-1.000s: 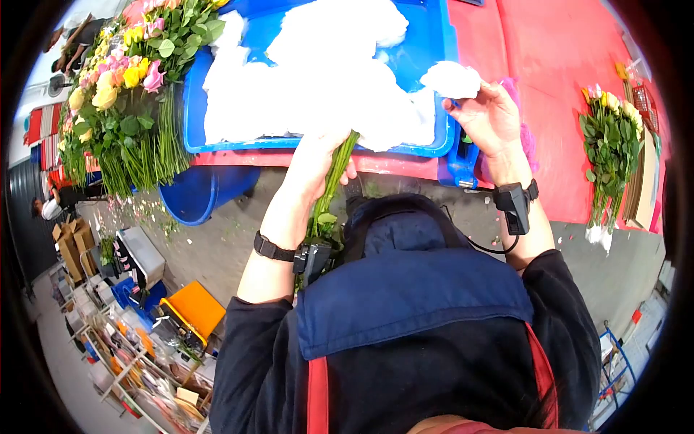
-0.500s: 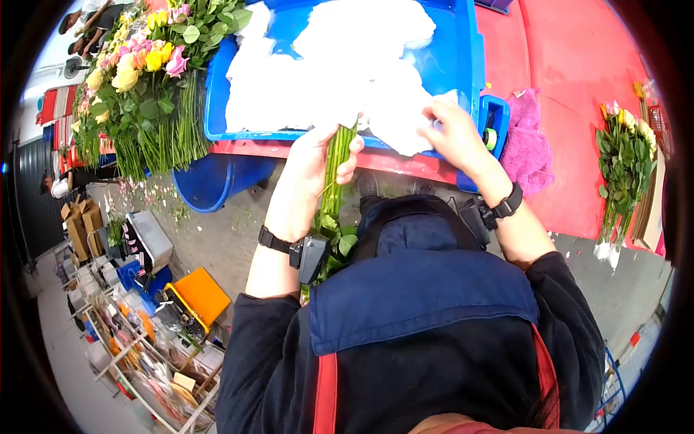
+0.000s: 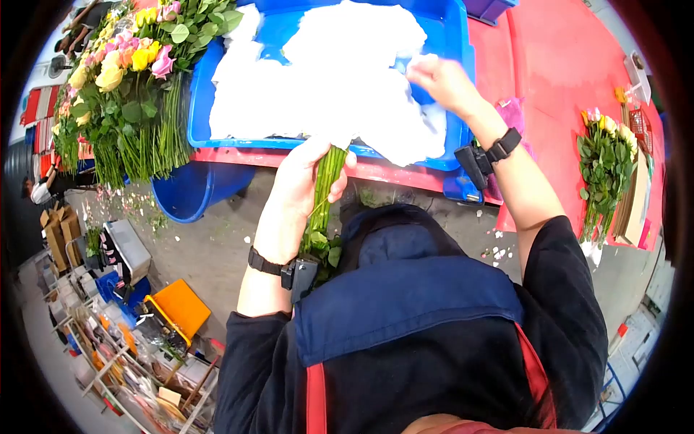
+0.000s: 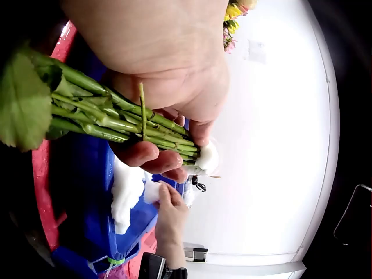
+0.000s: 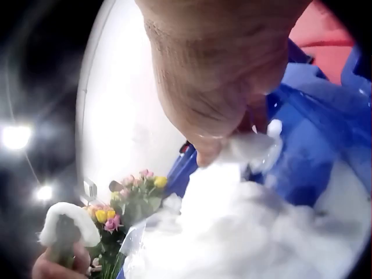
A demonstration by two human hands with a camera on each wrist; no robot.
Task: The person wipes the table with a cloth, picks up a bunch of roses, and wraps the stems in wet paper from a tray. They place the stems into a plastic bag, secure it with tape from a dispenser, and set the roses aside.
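Observation:
My left hand (image 3: 296, 184) grips a bundle of green leafy stems (image 3: 329, 177) in front of the blue tray. A white wet cotton wad (image 4: 207, 156) sits over the cut ends, beside my left thumb; the right wrist view shows it as a white cap (image 5: 87, 225). The flower heads are out of sight. Over the right side of the tray, my right hand (image 3: 447, 85) pinches a piece of soaked white cotton (image 5: 250, 148) between thumb and fingers. Just below it lies a large heap of white cotton (image 3: 325, 87).
The blue tray (image 3: 199, 119) stands on a red table (image 3: 564, 65). Rose bunches (image 3: 126, 108) lie at the left, another bunch (image 3: 606, 163) at the right. A pink cloth (image 3: 512, 116) lies beside the tray. Below the table edge is a blue bin (image 3: 184, 195).
My right hand came down to the tray's front right with the cotton, then moved back up over the tray. My left hand keeps its hold on the stems, nearly in place.

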